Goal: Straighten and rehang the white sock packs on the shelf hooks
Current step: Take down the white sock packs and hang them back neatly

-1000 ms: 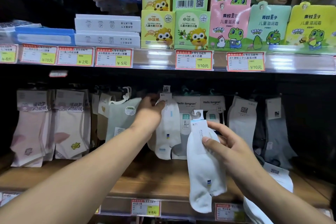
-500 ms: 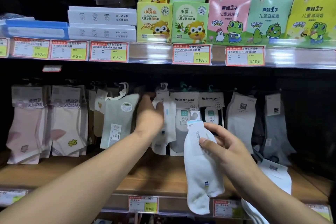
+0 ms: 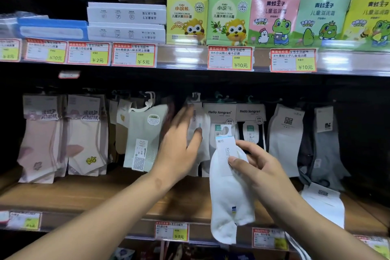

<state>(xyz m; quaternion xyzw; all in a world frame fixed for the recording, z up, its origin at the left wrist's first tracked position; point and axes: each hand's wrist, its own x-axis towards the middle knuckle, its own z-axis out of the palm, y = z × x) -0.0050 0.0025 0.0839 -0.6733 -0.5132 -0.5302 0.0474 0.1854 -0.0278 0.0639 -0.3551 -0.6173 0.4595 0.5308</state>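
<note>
Progress is partial: one white sock pack [image 3: 199,131] hangs on its hook [image 3: 196,96], with the left hand [image 3: 179,150] spread flat and loose against it, gripping nothing. The right hand [image 3: 256,167] pinches a second pack [image 3: 231,192] by its card header, off the hooks. A further pack [image 3: 322,202] lies on the shelf [image 3: 105,194], unhung.

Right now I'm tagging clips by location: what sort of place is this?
Most likely a small supermarket or variety store: price tags line the shelf edge, sock packs hang on hooks, and boxed children's creams are stocked above.
</note>
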